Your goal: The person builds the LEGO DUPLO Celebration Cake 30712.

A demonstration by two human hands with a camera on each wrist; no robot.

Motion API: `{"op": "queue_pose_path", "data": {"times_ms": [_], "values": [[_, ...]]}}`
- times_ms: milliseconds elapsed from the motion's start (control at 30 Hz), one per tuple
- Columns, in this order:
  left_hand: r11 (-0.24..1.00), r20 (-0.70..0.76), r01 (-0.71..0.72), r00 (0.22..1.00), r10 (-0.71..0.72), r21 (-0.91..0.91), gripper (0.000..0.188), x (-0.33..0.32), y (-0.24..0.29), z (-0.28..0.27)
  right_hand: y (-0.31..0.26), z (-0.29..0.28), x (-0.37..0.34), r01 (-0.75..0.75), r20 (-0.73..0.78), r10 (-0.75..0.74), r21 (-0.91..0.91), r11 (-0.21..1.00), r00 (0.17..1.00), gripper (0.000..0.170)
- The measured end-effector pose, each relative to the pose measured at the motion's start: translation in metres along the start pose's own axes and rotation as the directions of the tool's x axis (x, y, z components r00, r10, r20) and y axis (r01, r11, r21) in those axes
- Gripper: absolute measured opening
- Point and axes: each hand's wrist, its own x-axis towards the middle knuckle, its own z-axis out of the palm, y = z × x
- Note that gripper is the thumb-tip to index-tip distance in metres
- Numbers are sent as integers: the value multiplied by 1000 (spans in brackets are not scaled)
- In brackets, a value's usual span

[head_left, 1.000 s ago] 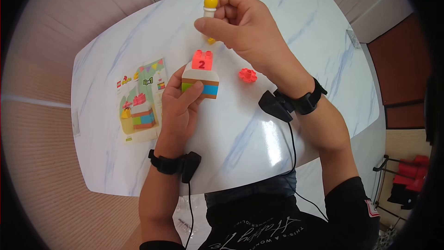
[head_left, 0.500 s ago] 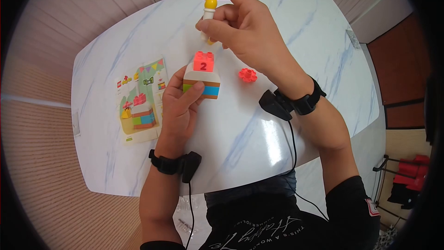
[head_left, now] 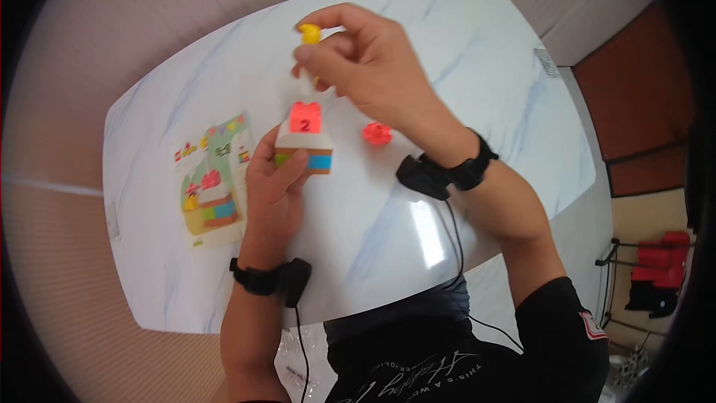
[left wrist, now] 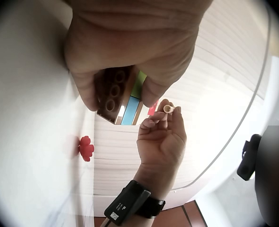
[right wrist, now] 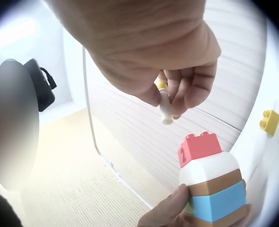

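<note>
My left hand (head_left: 274, 190) grips a stack of toy building blocks (head_left: 319, 160), with brown, green and blue layers and a white rounded layer above. A coral brick (head_left: 306, 121) printed with a 2 tops the stack, its studs facing up. Just over those studs, my right hand (head_left: 373, 67) pinches a toy candle (right wrist: 165, 106) between thumb and fingers, a gap showing beneath it. The candle has a white stem and a yellow flame (head_left: 309, 33); its hollow lower end shows in the left wrist view. Hollow tubes mark the stack's underside (left wrist: 112, 90).
A coral flower piece (head_left: 377, 133) lies on the marbled table (head_left: 373, 254) to the right of the stack. Beyond the stack is a yellow brick (right wrist: 270, 122), mostly hidden by the right hand from above. An instruction booklet (head_left: 212, 186) lies at the left.
The head view has shifted, so the whole scene sits further left and lower. The candle has turned, showing its flame's curled tip, and has come slightly closer to the coral brick.
</note>
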Motion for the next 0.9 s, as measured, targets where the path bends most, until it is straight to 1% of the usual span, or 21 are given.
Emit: {"op": "queue_pose_path", "data": {"times_ms": [33,67,133,200,267,333,400,467,600,667,733,900], "values": [[1000,-6,-9,1000,9,3,51,0,0,0,-1,0,0,-10,-5,10,25,1000,1000,27],[1000,-12,-18,1000,18,5,52,-1,0,-1,1,-1,0,-7,-22,7,1,1000,1000,27],[1000,28,-21,999,21,14,53,-1,0,-2,8,-1,1,27,-17,-26,97,995,1000,28],[1000,-11,-19,1000,19,15,53,-1,0,-2,6,-4,1,51,-24,-49,72,996,999,28],[1000,-16,-21,1000,21,7,53,-1,-1,0,-2,-5,-1,39,-50,-40,-23,999,998,26],[999,-38,-4,999,6,40,54,0,0,-1,-4,-6,-1,63,-71,-65,-33,997,995,24],[1000,-24,-10,1000,11,17,54,0,0,-3,-5,-6,-1,86,-94,-90,-45,995,992,22],[1000,-7,-8,1000,8,-11,54,1,-1,-4,-6,-8,-1,116,-106,-119,-32,993,987,20],[1000,10,-13,1000,13,-19,56,1,-1,-6,-3,-8,0,116,-111,-123,-66,991,986,19],[1000,11,-9,1000,9,-19,56,1,-1,-6,-5,-6,-1,68,-86,-69,-16,998,994,18],[1000,31,-5,999,5,-29,56,2,0,-6,-5,-5,-2,64,-86,-65,-17,998,994,18],[1000,26,-9,1000,10,-27,55,0,1,-5,-6,-4,-3,72,-100,-75,-27,997,992,18]]}}
